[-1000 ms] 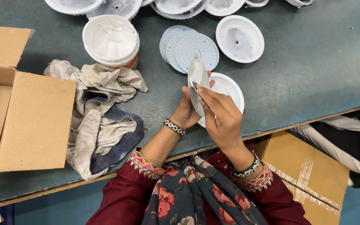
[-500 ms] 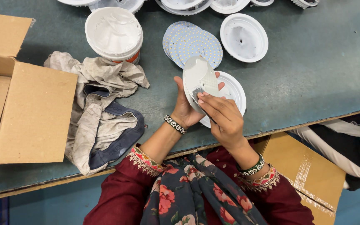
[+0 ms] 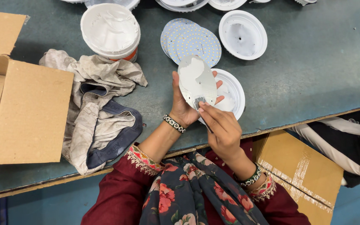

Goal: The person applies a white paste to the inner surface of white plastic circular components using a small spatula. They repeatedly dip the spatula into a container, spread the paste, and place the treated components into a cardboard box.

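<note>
My left hand (image 3: 183, 107) holds a round flat metal disc (image 3: 196, 79) upright, its grey back smeared with white paste facing me. My right hand (image 3: 221, 132) presses a small dark tool (image 3: 199, 101) against the disc's lower edge. Directly behind the disc lies a white round lamp housing (image 3: 233, 92) on the green table (image 3: 313, 71). A short stack of round LED boards (image 3: 194, 41) with yellow dots sits just beyond it.
A white tub of paste (image 3: 111, 29) stands at the back left. Crumpled rags (image 3: 98, 112) lie beside an open cardboard box (image 3: 21, 104). Another white housing (image 3: 243, 34) lies at the back. More housings line the far edge. Cardboard (image 3: 301, 171) sits below the table edge.
The disc has turned from edge-on to flat-facing me, showing its pasted back. My right hand has shifted down to the disc's lower edge.
</note>
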